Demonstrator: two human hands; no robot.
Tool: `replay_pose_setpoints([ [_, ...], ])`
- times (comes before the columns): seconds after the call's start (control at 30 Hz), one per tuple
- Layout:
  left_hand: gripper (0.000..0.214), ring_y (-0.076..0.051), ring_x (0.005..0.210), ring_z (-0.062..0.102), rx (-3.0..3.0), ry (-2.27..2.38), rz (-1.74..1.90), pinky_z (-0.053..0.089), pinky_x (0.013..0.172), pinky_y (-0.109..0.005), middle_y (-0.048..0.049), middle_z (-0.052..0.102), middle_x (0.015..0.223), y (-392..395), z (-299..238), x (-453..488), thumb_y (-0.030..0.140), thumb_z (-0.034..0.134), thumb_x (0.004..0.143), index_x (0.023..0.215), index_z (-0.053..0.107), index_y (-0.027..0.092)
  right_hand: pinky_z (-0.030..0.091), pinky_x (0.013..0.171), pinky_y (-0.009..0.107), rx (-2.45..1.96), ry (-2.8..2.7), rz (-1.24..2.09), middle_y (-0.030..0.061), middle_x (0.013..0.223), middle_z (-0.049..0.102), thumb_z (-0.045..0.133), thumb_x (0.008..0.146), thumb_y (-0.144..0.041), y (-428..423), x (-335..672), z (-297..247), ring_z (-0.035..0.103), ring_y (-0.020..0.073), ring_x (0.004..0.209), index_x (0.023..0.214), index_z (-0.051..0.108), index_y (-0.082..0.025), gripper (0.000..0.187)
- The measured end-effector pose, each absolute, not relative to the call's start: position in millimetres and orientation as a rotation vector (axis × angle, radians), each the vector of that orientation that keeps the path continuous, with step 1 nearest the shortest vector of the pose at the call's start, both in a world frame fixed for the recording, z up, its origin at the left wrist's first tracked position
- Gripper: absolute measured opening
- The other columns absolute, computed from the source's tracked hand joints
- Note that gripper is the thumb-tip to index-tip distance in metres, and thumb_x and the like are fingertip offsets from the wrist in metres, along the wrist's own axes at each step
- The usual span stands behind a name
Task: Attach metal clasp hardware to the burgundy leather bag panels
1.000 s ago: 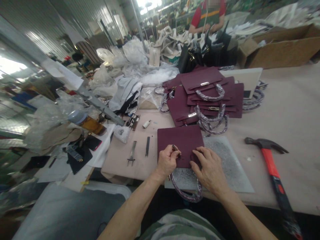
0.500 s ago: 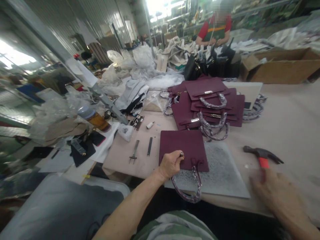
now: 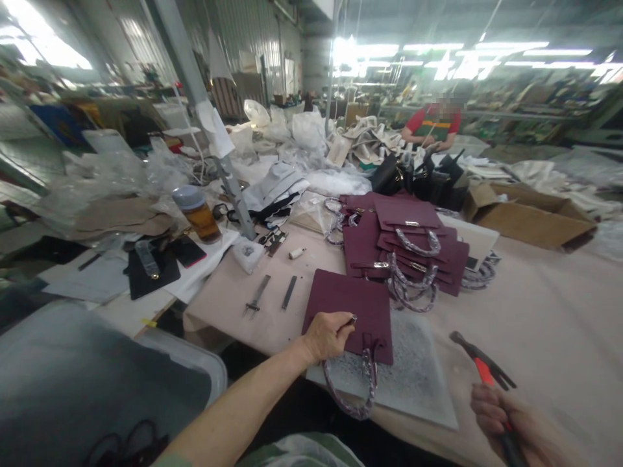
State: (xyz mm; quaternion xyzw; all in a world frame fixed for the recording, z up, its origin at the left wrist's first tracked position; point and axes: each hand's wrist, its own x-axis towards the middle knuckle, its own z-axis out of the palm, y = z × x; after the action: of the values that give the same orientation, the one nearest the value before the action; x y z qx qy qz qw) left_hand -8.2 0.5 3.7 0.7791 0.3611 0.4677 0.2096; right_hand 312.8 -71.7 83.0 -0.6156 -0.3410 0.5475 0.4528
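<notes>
My left hand (image 3: 327, 336) rests on a burgundy bag panel (image 3: 335, 295), its fingers pinched round a small metal punch (image 3: 354, 318). Only the round top end of the punch shows; the rest is hidden by my fingers. A wrapped handle (image 3: 357, 412) hangs from the panel's near edge, over the table edge. Under the panel lies a grey, speckled mat (image 3: 421, 370). At the right, my right hand (image 3: 506, 415) is closed round the handle of a claw hammer (image 3: 483, 371) with a red band, apart from the panel.
Several burgundy bag panels (image 3: 403, 240) with wrapped handles are piled behind. Left of the panel lie a pronged metal tool (image 3: 256, 297), a flat metal strip (image 3: 289, 293) and a white tube (image 3: 296, 253). A jar (image 3: 197, 214), a cardboard box (image 3: 530, 217) and a co-worker (image 3: 432, 126) are farther back.
My view has tilted up and shifted. My right hand, blurred at the hammer's handle before, now has its fingers wrapped round it, and the hammer has turned. My left hand keeps its pinch on the panel.
</notes>
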Motion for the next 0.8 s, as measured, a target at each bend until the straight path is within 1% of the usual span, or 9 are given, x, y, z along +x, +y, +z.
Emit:
replay_pose_setpoints([
  [0.07,0.013,-0.019,0.069,0.065,2.169,0.992,1.315,0.051,0.067,-0.026,-0.0041,0.064,0.076,1.4,2.2,-7.9,0.021,0.050,0.095,0.083,0.056,0.018,0.027,0.035,0.020,-1.618,-0.671,1.199,-0.0064,0.059,0.036,0.083,0.059,-0.058,-75.8,273.4,114.5,0.032,0.0082,0.040,0.084,0.054,-0.022,0.053],
  [0.13,0.014,-0.018,0.068,0.064,2.176,0.983,1.328,0.050,0.066,-0.026,-0.0040,0.064,0.076,1.9,0.5,-7.9,0.021,0.050,0.096,0.083,0.056,0.018,0.031,0.037,0.023,-1.710,-0.952,0.930,-0.0040,0.060,0.043,0.066,0.080,-0.071,-77.3,241.7,135.3,0.040,0.0125,0.043,0.097,0.059,-0.022,0.053],
  [0.2,0.015,-0.018,0.068,0.064,2.183,0.983,1.323,0.050,0.066,-0.026,-0.0044,0.064,0.076,2.1,-1.1,-8.1,0.021,0.049,0.096,0.083,0.056,0.017,0.032,0.042,0.026,-1.705,-1.435,0.526,-0.0008,0.057,0.048,0.049,0.093,-0.071,-75.9,222.4,141.2,0.045,0.0151,0.044,0.089,0.059,-0.020,0.052],
  [0.3,0.015,-0.019,0.067,0.064,2.213,0.988,1.301,0.050,0.065,-0.026,-0.0048,0.064,0.075,2.7,-3.4,-8.9,0.021,0.048,0.097,0.087,0.059,0.017,0.017,0.041,0.029,-1.495,-2.068,0.128,-0.0012,0.047,0.043,0.035,0.104,-0.059,-71.5,214.2,134.4,0.038,0.0148,0.035,0.073,0.050,-0.022,0.050],
  [0.4,0.016,-0.019,0.069,0.066,2.224,0.983,1.280,0.052,0.067,-0.026,-0.0050,0.065,0.077,3.4,-5.3,-9.3,0.023,0.047,0.097,0.091,0.060,0.017,0.012,0.040,0.030,-1.406,-2.299,0.044,-0.0022,0.047,0.045,0.030,0.108,-0.051,-69.5,217.0,139.4,0.038,0.0144,0.032,0.076,0.049,-0.022,0.047],
  [0.5,0.018,-0.019,0.074,0.067,2.206,1.000,1.263,0.053,0.072,-0.027,-0.0057,0.066,0.079,2.7,-5.9,-9.3,0.024,0.048,0.098,0.086,0.058,0.017,0.025,0.040,0.025,-1.495,-2.016,-0.122,-0.0013,0.056,0.050,0.038,0.108,-0.050,-71.4,214.6,155.6,0.046,0.0140,0.039,0.090,0.054,-0.021,0.038],
  [0.57,0.018,-0.019,0.073,0.067,2.195,1.016,1.247,0.052,0.071,-0.027,-0.0056,0.066,0.080,1.8,-5.2,-9.4,0.024,0.048,0.098,0.085,0.058,0.017,0.029,0.041,0.024,-1.506,-1.915,-0.175,-0.0003,0.057,0.051,0.041,0.107,-0.046,-73.2,210.6,156.4,0.045,0.0136,0.040,0.092,0.055,-0.019,0.034],
  [0.7,0.015,-0.019,0.071,0.066,2.196,1.020,1.215,0.052,0.068,-0.026,-0.0049,0.065,0.077,0.8,-1.8,-11.2,0.023,0.049,0.096,0.087,0.059,0.017,0.013,0.038,0.029,-1.417,-2.263,0.024,-0.0030,0.043,0.039,0.030,0.109,-0.048,-78.5,220.6,126.7,0.033,0.0137,0.030,0.074,0.047,-0.022,0.046],
  [0.8,0.018,-0.019,0.071,0.066,2.209,1.066,1.145,0.053,0.070,-0.026,-0.0049,0.064,0.076,-0.7,1.7,-13.1,0.023,0.050,0.098,0.083,0.059,0.017,0.025,0.040,0.028,-1.566,-2.195,0.144,-0.0020,0.050,0.045,0.029,0.108,-0.057,-84.0,247.2,107.0,0.045,0.0154,0.037,0.080,0.051,-0.022,0.050],
])
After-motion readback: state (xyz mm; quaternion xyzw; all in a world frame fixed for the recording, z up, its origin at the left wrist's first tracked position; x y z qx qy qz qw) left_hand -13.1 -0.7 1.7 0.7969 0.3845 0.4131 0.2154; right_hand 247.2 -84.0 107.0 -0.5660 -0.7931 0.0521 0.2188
